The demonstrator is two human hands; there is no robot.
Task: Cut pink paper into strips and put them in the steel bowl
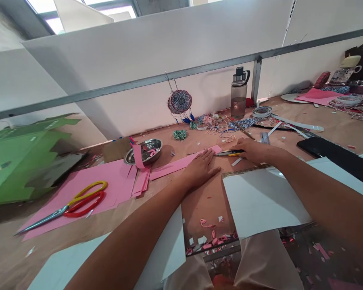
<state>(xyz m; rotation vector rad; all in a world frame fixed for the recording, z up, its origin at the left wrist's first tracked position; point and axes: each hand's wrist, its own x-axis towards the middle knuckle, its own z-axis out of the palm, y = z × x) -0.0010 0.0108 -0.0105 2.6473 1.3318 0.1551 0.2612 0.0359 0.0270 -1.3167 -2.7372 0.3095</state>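
My left hand [199, 167] lies flat with fingers stretched out, pressing a long pink paper strip [172, 166] onto the brown table. My right hand [254, 151] is closed around a utility knife [234, 153] with a black and yellow handle. The knife's tip points left and lies at the strip's right end, just beyond my left fingertips. Whether the blade touches the paper, I cannot tell. Left of the strip are narrow cut pink strips [141, 183] and larger pink sheets [109, 181]. Scissors [84, 199] with one yellow and one red handle rest on the sheets.
A metal bowl [154, 150] holds pink scraps. Behind my hands stand a water bottle [238, 98] and tangled cords [214, 124]; a woven round ornament [181, 101] hangs from the rail. Tape rolls [262, 111] and a black phone [335, 157] lie right. A green box [27, 157] stands left.
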